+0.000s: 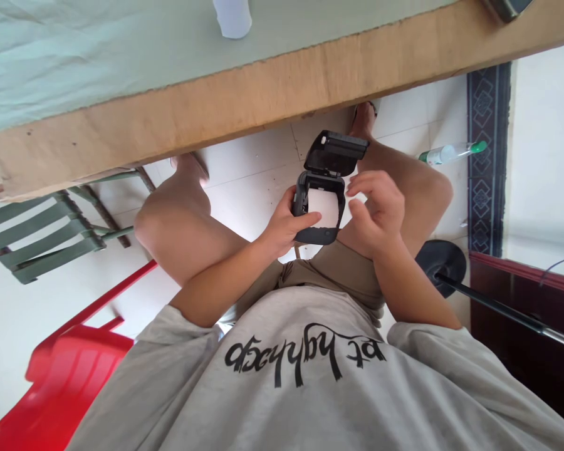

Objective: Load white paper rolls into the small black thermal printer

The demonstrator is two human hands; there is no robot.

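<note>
Printer (322, 213): small black unit, held in mid-air over lap, lid (337, 153) swung fully open and standing up at far end of printer. White paper roll (326, 207) seated in open bay, filling most of it.

Left hand (282, 228): grasping printer body from its left side, fingers wrapped beneath, thumb laid across onto roll. Right hand (376, 216): just beside right wall of printer, fingers curled loosely, tips near bay edge. Cannot tell whether pinching a paper end or only touching housing; no firm grip seen.

Step in hand (judged): roll loading or roll check, lid open, roll in bay, lid not yet shut.

Reqs for next move (judged):
- Keep left-hand grip steady; printer has no other support.
- Get thumb off roll and clear of bay before lid comes down.
- Check loose paper end reaches lid side of bay; end not visible at this res.
- Press lid evenly on both corners w/ right hand.

Surroundings, ref. printer:
- Left knee (169, 219) well to left of printer, right knee (427, 188) near on right; feet on floor beyond lid.
- Table (263, 106) edge above and beyond printer, w/ white cup (232, 17) on its pale cover.
- Bottle (451, 152) w/ green cap lying on floor, right of printer past right knee.
- Black stand base (442, 260) right of printer, nearer to body.
- Green chair (37, 238) far left of printer; red chair (70, 369) left and nearer to body.
</note>
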